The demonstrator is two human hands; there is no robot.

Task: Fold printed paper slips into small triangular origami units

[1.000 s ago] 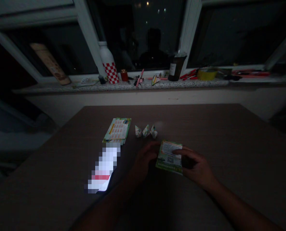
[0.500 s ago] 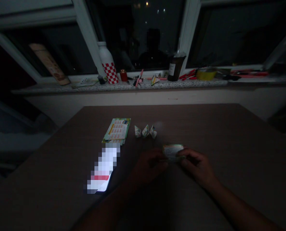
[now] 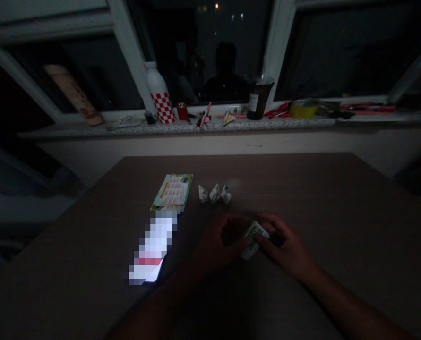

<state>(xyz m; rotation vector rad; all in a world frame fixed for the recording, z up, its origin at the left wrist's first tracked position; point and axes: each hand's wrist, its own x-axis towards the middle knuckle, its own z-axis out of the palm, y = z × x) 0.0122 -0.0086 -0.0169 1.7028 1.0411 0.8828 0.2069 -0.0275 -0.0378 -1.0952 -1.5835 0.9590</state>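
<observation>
A small printed paper [image 3: 254, 236], green and white, is held above the table between both hands. My left hand [image 3: 222, 238] pinches its left side, the thumb on the near face. On the other side my right hand [image 3: 284, 241] grips the same paper with thumb and fingers. The paper looks folded smaller and tilted, though the dark blurs its edges. Just beyond the hands, three small folded paper shapes [image 3: 215, 193] stand in a row. Left of them lies a stack of printed sheets [image 3: 173, 191].
A lit phone [image 3: 153, 250] lies on the brown table [image 3: 302, 184], left of my left forearm. On the granite windowsill [image 3: 125, 130] stand a white bottle with red checks [image 3: 162, 99], a small red jar [image 3: 182, 111], a dark cup [image 3: 259, 100] and a yellow roll [image 3: 303, 110].
The paper lay spread flat in my right hand; it was then folded over and is now turned and smaller. My left hand has come in from beside it and taken hold.
</observation>
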